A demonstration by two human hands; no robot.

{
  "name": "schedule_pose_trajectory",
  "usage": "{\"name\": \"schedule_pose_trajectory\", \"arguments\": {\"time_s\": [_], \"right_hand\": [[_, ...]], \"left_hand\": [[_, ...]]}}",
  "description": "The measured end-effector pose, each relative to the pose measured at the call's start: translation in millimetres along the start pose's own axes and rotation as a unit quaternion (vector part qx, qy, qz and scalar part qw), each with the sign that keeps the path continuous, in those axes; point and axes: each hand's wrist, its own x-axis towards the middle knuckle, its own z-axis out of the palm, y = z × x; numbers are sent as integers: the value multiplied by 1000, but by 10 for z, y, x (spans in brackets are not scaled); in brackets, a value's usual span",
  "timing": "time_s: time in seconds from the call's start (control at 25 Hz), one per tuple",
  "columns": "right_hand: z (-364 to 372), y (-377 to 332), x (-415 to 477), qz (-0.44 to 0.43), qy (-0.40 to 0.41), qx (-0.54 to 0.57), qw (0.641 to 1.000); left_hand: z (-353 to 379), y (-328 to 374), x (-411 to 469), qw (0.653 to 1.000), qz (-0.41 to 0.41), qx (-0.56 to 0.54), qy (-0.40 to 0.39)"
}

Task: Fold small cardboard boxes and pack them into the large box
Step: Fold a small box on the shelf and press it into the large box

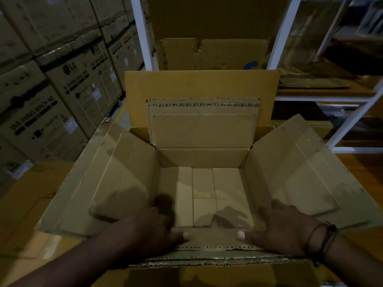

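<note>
Head view. Large box (pixel 204 157) at centre, open-topped, four flaps splayed: far flap (pixel 204 129) upright at 12 o'clock with a torn tape strip along its top, side flaps leaning out at 9 and 3 o'clock, near flap (pixel 213 239) folded down towards 6 o'clock. On the box floor, pale flat cardboard pieces (pixel 226 191) side by side; small boxes or floor panels, cannot tell. Left grip (pixel 153 228) at 7 o'clock, laid flat over the near left corner of the box, fingers spread and blurred, thumb stretched along the near flap, pinching nothing. Right grip (pixel 284 226) at 5 o'clock, likewise flat on the near right corner, thumb aimed at the other thumb, dark band (pixel 323 239) round the wrist. Behind the far flap, a wider yellow cardboard sheet (pixel 202 85) standing upright. Stacked printed cartons (pixel 62 90) from 9 to 11 o'clock; white shelf frame (pixel 352 96) from 1 to 3 o'clock.
</note>
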Motion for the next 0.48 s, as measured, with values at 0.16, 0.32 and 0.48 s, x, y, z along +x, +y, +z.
{"name": "schedule_pose_trajectory", "arguments": {"time_s": [0.16,0.32,0.48], "right_hand": [[-17,-10,19,-9,-18,34,999],[-23,-117,48,-36,-62,70,995],[-3,-25,115,26,-91,36,995]], "left_hand": [[52,-18,21,997,-39,-10,-61],[102,84,-31,998,-24,-11,-65],[143,21,35,996,-30,-24,-74]]}}
